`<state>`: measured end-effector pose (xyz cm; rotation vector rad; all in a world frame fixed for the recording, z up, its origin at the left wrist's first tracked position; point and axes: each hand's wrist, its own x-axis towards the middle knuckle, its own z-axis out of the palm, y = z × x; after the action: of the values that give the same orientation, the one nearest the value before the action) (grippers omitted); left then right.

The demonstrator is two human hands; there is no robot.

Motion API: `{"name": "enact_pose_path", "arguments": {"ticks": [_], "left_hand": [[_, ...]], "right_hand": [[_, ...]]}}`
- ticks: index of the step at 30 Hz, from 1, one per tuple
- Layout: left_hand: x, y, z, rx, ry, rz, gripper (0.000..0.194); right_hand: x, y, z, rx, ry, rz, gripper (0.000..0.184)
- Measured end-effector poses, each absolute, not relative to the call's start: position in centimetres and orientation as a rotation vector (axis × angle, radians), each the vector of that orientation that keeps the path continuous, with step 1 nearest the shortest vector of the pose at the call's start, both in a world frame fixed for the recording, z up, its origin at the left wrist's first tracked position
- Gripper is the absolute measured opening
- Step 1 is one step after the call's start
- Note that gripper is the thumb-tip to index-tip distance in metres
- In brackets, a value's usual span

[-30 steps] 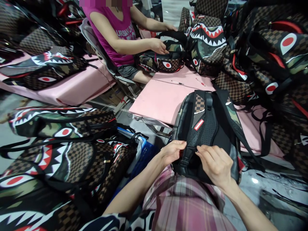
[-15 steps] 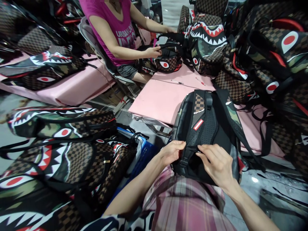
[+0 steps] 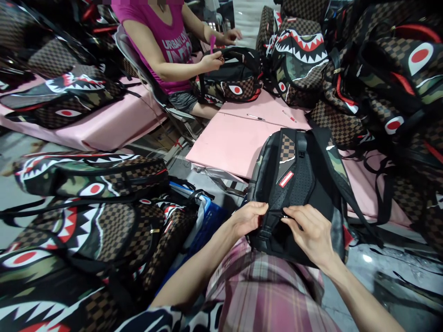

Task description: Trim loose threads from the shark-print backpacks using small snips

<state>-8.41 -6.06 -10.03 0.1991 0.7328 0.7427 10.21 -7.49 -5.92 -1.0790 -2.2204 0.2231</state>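
A black backpack (image 3: 318, 184) with camouflage and brown-checked patches rests on my lap, its back panel and straps facing up and its top against the pink table. My left hand (image 3: 249, 218) is closed on the edge of the padded shoulder strap (image 3: 294, 184), near the strap's lower end. Just to the right, my right hand (image 3: 309, 230) is in a pinch at the same strap end. A tiny shiny bit shows between its thumb and forefinger, too small to name. Below the hands lies the black strap buckle (image 3: 265, 233). A small red label (image 3: 286, 179) sits on the strap.
Across the pink table (image 3: 221, 143), a seated person in a magenta shirt (image 3: 155, 37) handles another backpack (image 3: 230, 74). Two pens (image 3: 255, 117) lie on the table. Shark-mouth backpacks are piled at left (image 3: 114, 221) and at right (image 3: 301, 50). A blue crate (image 3: 207, 221) stands left of my lap.
The co-worker's hands have lifted from the other backpack and drawn back. My own hands stay at the strap end with almost no movement.
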Motion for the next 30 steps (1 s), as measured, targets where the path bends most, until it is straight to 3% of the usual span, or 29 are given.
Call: {"name": "enact_pose_path", "arguments": {"ticks": [5, 10, 15, 20, 23, 27, 30], "left_hand": [[-8.4, -6.1, -10.1, 0.190, 0.735, 0.739, 0.020], [-8.5, -6.1, -10.1, 0.190, 0.736, 0.751, 0.019], [-8.5, -6.1, -9.9, 0.174, 0.749, 0.753, 0.017], [-8.4, -6.2, -9.7, 0.207, 0.769, 0.770, 0.015], [-8.2, -6.3, -9.5, 0.238, 0.788, 0.776, 0.017], [-7.9, -6.9, -9.0, 0.355, 0.829, 0.814, 0.024], [-8.0, -7.5, -8.7, 0.406, 0.873, 0.853, 0.026]], "right_hand": [[10.1, -7.5, -5.8, -1.093, -2.276, 0.150, 0.010], [10.3, -7.4, -6.1, -1.075, -2.148, 0.359, 0.007], [10.1, -7.3, -6.1, -1.103, -2.220, 0.302, 0.009], [10.8, -6.6, -7.2, -1.284, -1.773, 0.877, 0.013], [10.5, -6.8, -8.4, -1.376, -1.511, 1.103, 0.028], [8.7, -8.1, -9.4, -1.383, -1.470, 1.376, 0.029], [8.1, -8.8, -9.3, -1.300, -1.129, 1.628, 0.035]]}}
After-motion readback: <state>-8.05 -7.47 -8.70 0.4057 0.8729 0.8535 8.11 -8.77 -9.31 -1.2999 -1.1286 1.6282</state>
